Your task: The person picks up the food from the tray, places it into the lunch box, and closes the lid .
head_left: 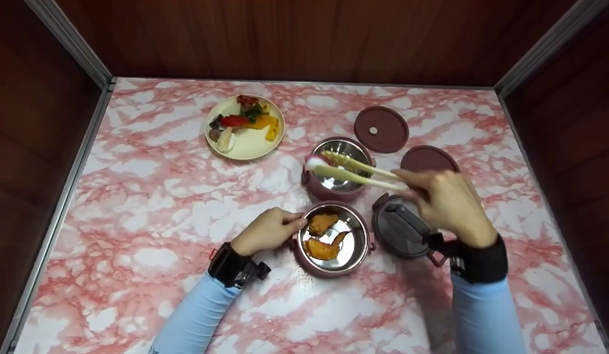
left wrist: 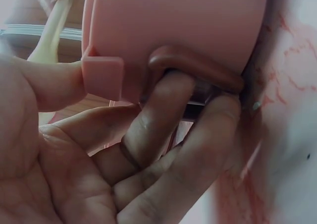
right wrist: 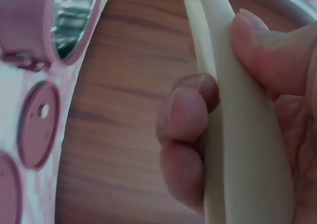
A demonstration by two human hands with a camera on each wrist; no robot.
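My left hand (head_left: pixel 267 231) holds the side of the near pink container (head_left: pixel 311 265). In the left wrist view, its fingers hook into the brown loop handle (left wrist: pixel 198 65) and the thumb presses near the latch tab (left wrist: pixel 102 78). Two orange-brown food pieces (head_left: pixel 323 250) lie on that container's steel bottom. With curled fingers and thumb, my right hand (head_left: pixel 449 204) grips pale yellow tongs (head_left: pixel 353 177), their tips above the far steel-lined container (head_left: pixel 331 194). Something white and pink, blurred, shows at the tips; whether the tongs pinch it is unclear.
A cream plate (head_left: pixel 252 150) with vegetable pieces stands at the back left. Two maroon disc lids (head_left: pixel 385 140) lie at the back right, one partly behind the right hand. A dark lid with a carrying handle (head_left: pixel 400 233) lies right of the near container.
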